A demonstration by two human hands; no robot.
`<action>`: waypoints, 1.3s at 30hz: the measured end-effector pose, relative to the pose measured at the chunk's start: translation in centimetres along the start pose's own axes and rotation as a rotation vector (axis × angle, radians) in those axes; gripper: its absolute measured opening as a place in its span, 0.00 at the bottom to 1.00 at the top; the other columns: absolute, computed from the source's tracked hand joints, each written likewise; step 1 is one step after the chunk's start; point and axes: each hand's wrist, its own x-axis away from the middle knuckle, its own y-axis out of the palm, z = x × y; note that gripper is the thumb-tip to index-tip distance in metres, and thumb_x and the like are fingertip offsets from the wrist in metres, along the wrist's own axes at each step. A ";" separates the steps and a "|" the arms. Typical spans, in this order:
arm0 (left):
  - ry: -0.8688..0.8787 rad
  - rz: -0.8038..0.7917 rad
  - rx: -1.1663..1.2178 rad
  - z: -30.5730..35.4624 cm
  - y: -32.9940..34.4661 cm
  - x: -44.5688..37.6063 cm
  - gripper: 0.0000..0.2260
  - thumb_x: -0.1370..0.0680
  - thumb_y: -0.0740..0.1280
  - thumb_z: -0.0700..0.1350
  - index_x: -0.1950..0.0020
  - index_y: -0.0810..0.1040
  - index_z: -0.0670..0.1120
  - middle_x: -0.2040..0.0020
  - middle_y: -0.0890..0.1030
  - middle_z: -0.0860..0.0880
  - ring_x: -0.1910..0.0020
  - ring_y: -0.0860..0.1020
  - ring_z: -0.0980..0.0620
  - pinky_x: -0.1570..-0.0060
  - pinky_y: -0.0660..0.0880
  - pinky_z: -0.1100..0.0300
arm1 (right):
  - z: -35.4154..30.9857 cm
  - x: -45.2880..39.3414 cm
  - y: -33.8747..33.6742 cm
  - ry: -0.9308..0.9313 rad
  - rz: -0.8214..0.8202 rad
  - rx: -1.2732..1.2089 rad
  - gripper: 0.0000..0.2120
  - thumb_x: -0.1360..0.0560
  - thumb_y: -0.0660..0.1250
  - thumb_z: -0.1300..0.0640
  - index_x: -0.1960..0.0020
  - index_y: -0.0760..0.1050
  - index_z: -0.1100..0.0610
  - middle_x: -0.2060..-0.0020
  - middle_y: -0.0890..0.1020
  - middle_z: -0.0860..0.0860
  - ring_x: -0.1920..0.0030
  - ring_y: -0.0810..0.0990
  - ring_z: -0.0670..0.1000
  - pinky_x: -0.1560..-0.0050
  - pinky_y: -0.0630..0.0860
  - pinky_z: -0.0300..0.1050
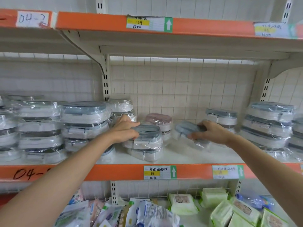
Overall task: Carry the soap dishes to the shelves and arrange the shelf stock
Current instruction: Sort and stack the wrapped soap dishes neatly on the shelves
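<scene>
Fingers of left hand curl over a wrapped soap dish stacked mid-shelf; right hand grips a tilted dish at 3 o'clock. Probably light, rigid, film-slippery: hold by the long sides.

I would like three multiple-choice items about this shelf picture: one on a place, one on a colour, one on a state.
1. Where is the pink-lidded soap dish?
A. behind the stack under the left hand
B. on the bottom shelf
C. in the right hand

2. What colour is the shelf edge?
A. blue
B. orange
C. green

3. How is the dish in the right hand?
A. upright on a stack
B. tilted, gripped
C. unwrapped

Answers: 1 A, it stands behind the grey-lidded stack held by the left hand; 2 B, the strip is orange; 3 B, the grey dish slants in curled fingers.
</scene>
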 end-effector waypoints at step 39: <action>0.397 0.352 -0.422 9.2 1.7 0.3 0.13 0.24 0.61 0.43 0.41 0.74 0.40 0.44 0.73 0.45 0.42 0.71 0.46 0.46 0.70 0.57 | -4.6 -1.0 -1.2 -0.006 -0.012 0.104 0.27 0.23 0.64 0.44 0.31 0.68 0.59 0.35 0.75 0.55 0.36 0.74 0.54 0.39 0.68 0.41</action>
